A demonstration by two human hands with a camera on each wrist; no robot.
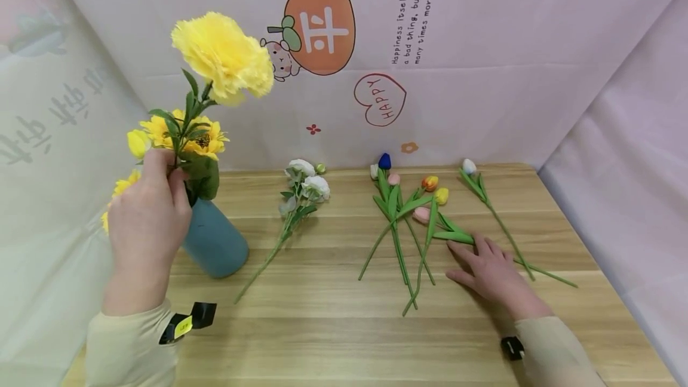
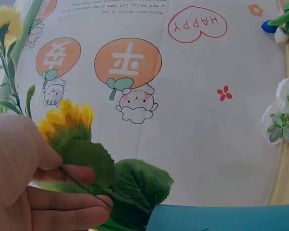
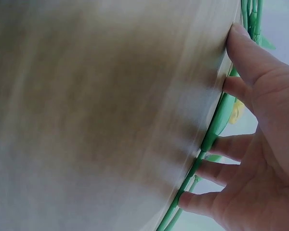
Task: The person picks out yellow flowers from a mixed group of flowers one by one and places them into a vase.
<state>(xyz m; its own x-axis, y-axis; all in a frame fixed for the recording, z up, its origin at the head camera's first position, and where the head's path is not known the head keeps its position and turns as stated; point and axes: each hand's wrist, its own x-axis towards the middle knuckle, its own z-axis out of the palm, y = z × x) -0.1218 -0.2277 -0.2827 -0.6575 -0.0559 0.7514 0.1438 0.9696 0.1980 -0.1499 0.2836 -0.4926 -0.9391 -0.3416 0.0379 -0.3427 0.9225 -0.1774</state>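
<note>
My left hand (image 1: 147,220) pinches the thin stem of a large yellow carnation (image 1: 223,55) just above a blue vase (image 1: 217,240). The vase leans and holds sunflowers (image 1: 201,136) and a yellow tulip (image 1: 138,143). In the left wrist view the stem runs between thumb and fingers, beside a sunflower (image 2: 67,120) and broad green leaves (image 2: 142,185). On the right side of the table my right hand (image 1: 491,270) rests with fingers spread over the stem of a pink tulip (image 1: 421,215). In the right wrist view its fingertips touch the tabletop along a green stem (image 3: 185,183).
A spray of white flowers (image 1: 306,187) lies right of the vase. Several tulips, among them a blue one (image 1: 384,161) and a yellow one (image 1: 441,196), lie crossed near the table's middle. A white tulip (image 1: 469,166) lies farther right. Behind the wooden table (image 1: 322,327) hangs a printed cloth (image 1: 484,76).
</note>
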